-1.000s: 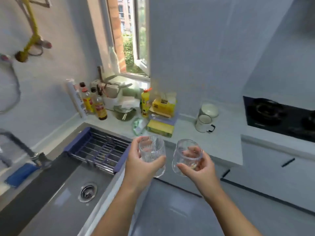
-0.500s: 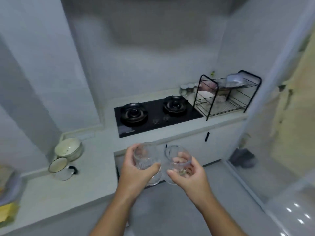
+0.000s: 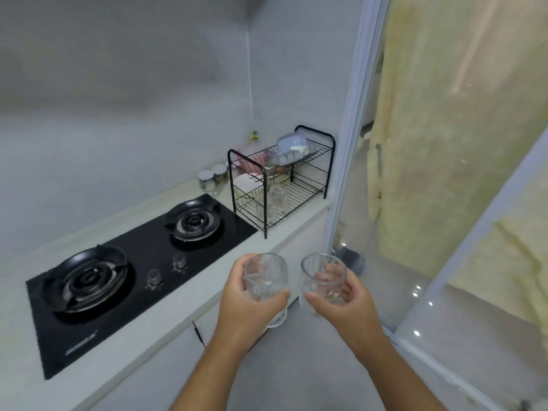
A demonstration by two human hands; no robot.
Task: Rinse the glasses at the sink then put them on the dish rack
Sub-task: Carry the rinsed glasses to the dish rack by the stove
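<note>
My left hand grips a ribbed clear glass upright at chest height. Beside it my right hand holds a second clear glass, tilted slightly, its mouth toward me. The two glasses are close together but apart, over the floor just off the counter's front edge. The black two-tier wire dish rack stands at the far right end of the counter, well beyond my hands. Two clear glasses stand on its lower tier; plates and a plastic box lie on the upper one. The sink is out of view.
A black two-burner gas hob with two knobs fills the counter to the left of the rack. Small jars stand behind the hob. A glass sliding door and a yellow curtain are to the right.
The view has swung right from the sink past the hob to the dish rack, which is now nearer and more central. Both hands hold the glasses as before.
</note>
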